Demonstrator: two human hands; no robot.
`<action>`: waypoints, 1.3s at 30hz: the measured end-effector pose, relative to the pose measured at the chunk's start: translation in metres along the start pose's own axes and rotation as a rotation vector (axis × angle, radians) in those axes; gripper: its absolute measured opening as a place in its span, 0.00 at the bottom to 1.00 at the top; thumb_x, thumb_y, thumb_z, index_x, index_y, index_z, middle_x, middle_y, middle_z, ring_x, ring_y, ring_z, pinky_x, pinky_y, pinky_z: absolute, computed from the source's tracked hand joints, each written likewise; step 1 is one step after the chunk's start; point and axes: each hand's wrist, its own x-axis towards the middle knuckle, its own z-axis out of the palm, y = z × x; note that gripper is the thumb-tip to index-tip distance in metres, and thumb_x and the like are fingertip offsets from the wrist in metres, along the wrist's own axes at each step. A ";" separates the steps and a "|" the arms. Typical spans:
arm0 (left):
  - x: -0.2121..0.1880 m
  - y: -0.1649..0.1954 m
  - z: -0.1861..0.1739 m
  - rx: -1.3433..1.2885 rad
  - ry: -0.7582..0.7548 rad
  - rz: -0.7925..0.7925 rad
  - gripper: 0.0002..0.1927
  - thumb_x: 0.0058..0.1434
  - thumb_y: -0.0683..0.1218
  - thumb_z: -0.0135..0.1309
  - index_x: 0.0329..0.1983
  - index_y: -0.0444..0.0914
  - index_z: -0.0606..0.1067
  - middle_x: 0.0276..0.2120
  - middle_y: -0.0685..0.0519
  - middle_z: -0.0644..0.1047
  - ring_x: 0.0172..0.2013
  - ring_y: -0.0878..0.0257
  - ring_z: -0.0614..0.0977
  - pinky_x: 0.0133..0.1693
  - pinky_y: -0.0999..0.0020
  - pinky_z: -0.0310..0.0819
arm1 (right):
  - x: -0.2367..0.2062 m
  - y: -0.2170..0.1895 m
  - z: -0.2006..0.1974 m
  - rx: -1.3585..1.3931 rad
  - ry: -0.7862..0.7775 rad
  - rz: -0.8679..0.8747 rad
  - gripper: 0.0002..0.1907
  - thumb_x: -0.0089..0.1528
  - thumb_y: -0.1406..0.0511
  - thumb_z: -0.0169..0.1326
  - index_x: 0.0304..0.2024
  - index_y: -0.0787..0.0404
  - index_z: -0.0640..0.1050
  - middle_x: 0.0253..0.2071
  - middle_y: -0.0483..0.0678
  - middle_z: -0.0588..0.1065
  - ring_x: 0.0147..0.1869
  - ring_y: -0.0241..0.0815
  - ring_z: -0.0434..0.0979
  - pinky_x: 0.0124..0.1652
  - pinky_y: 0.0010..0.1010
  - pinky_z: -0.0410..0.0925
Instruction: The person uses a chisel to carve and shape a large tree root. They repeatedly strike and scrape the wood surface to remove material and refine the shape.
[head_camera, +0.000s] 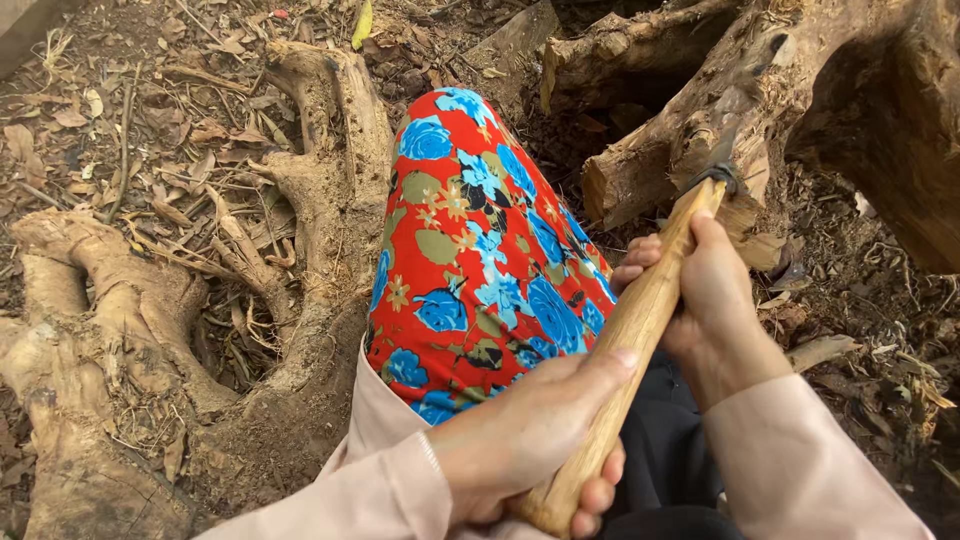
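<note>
**Two hands on a wooden handle, the blade sunk in a cut root**

The left hand (530, 430) is wrapped tight around the butt end of the wooden handle (630, 340), fingers curled under and thumb laid along the top. The right hand (705, 290) is closed around the same handle farther up, just below the dark metal head (722, 165), whose edge sits in the pale, chipped wood of a thick root (690, 130).

To work this well, I judge that the upper hand should keep steering while the lower one supplies the force, and that the edge should meet the existing notch rather than fresh bark. The knee in red and blue flowered cloth (480, 250) lies close beside the line of the handle (a glancing stroke would come towards it), so short, controlled strokes seem wise.

This is outdoors: bare earth (860, 290) strewn with dry leaves and twigs. More gnarled roots (110, 330) spread to the left, one riddled with small holes, and a dark hollow opens under the stump at top right.
</note>
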 end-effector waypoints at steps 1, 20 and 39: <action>-0.011 -0.002 -0.001 0.039 -0.019 0.023 0.23 0.73 0.65 0.39 0.48 0.41 0.63 0.22 0.50 0.70 0.15 0.64 0.72 0.17 0.68 0.69 | -0.012 0.008 0.000 -0.004 0.000 0.014 0.26 0.73 0.46 0.35 0.36 0.61 0.63 0.27 0.43 0.64 0.28 0.35 0.65 0.30 0.30 0.67; -0.012 0.023 -0.018 -0.146 0.031 -0.085 0.26 0.71 0.67 0.42 0.45 0.39 0.63 0.24 0.53 0.69 0.17 0.67 0.70 0.17 0.72 0.67 | 0.024 0.032 0.007 -0.153 0.079 0.066 0.26 0.72 0.46 0.32 0.40 0.62 0.64 0.28 0.49 0.66 0.31 0.43 0.66 0.34 0.40 0.70; -0.036 0.017 0.033 0.424 0.090 0.109 0.17 0.67 0.48 0.55 0.51 0.41 0.62 0.29 0.48 0.75 0.24 0.60 0.79 0.26 0.60 0.76 | -0.008 0.000 -0.031 0.022 0.163 -0.129 0.18 0.73 0.54 0.35 0.43 0.62 0.66 0.31 0.48 0.68 0.32 0.40 0.69 0.34 0.34 0.72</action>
